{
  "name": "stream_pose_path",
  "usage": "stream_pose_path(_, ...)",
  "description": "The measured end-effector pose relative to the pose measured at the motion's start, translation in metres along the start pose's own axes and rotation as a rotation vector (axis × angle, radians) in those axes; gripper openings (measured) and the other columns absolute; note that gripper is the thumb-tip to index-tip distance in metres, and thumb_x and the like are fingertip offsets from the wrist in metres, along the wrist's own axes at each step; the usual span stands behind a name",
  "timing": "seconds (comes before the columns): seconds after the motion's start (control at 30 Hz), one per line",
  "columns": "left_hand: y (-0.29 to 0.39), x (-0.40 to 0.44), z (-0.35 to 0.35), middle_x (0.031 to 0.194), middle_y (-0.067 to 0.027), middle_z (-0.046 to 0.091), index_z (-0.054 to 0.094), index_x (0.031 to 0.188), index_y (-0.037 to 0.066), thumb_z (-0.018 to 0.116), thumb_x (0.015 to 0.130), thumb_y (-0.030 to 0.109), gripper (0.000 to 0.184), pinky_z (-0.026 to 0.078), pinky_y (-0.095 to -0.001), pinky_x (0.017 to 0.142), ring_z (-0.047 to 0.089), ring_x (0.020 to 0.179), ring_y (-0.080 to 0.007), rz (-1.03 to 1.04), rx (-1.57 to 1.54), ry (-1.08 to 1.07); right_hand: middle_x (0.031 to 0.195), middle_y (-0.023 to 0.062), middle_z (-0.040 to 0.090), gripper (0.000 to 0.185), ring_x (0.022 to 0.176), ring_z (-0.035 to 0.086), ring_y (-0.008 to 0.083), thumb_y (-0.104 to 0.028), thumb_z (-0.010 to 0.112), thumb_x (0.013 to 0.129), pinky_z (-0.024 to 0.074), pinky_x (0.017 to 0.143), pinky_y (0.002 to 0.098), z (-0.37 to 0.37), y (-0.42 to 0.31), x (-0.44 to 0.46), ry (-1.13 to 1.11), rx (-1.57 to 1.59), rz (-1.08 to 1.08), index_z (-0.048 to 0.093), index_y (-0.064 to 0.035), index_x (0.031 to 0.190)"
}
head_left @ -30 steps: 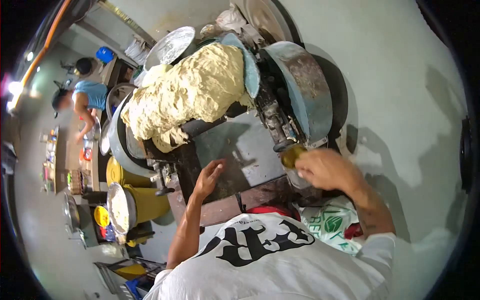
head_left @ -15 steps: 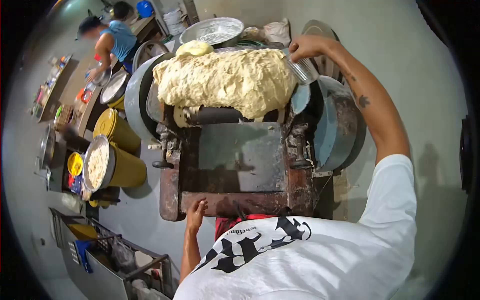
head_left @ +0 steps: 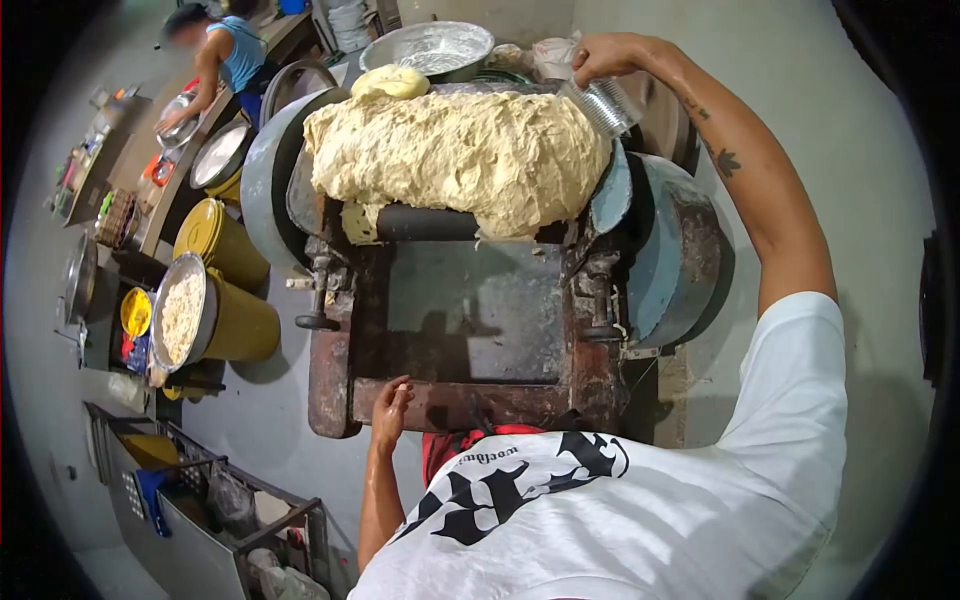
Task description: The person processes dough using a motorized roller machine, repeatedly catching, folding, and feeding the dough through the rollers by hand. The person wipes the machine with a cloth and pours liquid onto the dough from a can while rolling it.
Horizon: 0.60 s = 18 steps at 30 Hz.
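A large mass of pale, sticky dough (head_left: 460,160) lies over the dark roller (head_left: 430,223) of a dough-rolling machine (head_left: 335,380). My right hand (head_left: 612,57) grips a ribbed, silvery can (head_left: 605,108) from above, tilted beside the dough's right end. Whether anything is inside the can, I cannot see. Down at the machine's front beam (head_left: 450,402), my left hand (head_left: 392,405) rests by the edge with loosely bent fingers and holds nothing visible. A smaller smooth dough lump (head_left: 390,82) sits behind the big mass.
Blue-grey wheel guards (head_left: 670,260) flank the machine. A floured metal basin (head_left: 428,45) stands behind it. To the left are yellow barrels (head_left: 245,325), a bowl of pale crumbly material (head_left: 182,318) and a metal rack (head_left: 225,540). A co-worker (head_left: 235,60) leans over a bench with a bowl.
My right hand has risen slightly with the can, which stays tilted at the dough's right end. My left hand stays at the beam. The view has shifted a little, and the co-worker leans lower.
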State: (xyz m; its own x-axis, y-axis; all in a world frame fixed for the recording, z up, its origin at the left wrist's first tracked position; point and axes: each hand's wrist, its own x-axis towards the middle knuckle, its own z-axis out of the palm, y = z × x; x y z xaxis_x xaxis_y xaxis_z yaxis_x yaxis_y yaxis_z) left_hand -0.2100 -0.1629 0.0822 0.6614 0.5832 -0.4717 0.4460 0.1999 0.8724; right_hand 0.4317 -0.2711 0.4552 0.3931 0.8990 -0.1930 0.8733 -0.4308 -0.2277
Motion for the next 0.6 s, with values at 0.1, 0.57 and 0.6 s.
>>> stream_pose_path(0.1, 0.012, 0.008, 0.003, 0.124, -0.0107, 0.067, 0.060, 0.135, 0.010, 0.057, 0.104, 0.040, 0.043, 0.048, -0.0363, 0.097, 0.064, 0.112, -0.0215, 0.020, -0.018, 0.009, 0.053, -0.0026, 0.038, 0.029, 0.048, 0.033, 0.0121, -0.024, 0.071, 0.076, 0.0268, 0.048, 0.0367, -0.017, -0.029, -0.020, -0.002, -0.040, 0.068, 0.056, -0.0034, 0.063)
stream_pose_path(0.57, 0.048, 0.022, 0.031, 0.131, -0.0110, 0.064, 0.059, 0.137, 0.012, 0.055, 0.104, 0.039, 0.043, 0.049, -0.0388, 0.100, 0.063, 0.116, -0.0226, -0.087, -0.218, -0.119, 0.069, 0.0046, 0.055, 0.035, 0.066, 0.051, 0.0146, -0.032, 0.071, 0.093, 0.0435, 0.064, 0.0329, 0.021, -0.060, -0.172, 0.658, 0.130, -0.141, 0.065, 0.0009, 0.084)
stream_pose_path(0.6, 0.053, 0.023, 0.039, 0.132, -0.0110, 0.063, 0.059, 0.138, 0.012, 0.054, 0.104, 0.039, 0.043, 0.049, -0.0394, 0.101, 0.063, 0.117, -0.0231, -0.136, -0.323, -0.146, 0.071, 0.0049, 0.057, 0.034, 0.068, 0.052, 0.0142, -0.031, 0.071, 0.094, 0.0435, 0.064, 0.0326, 0.036, -0.074, -0.201, 0.650, 0.241, -0.064, 0.065, 0.0009, 0.084)
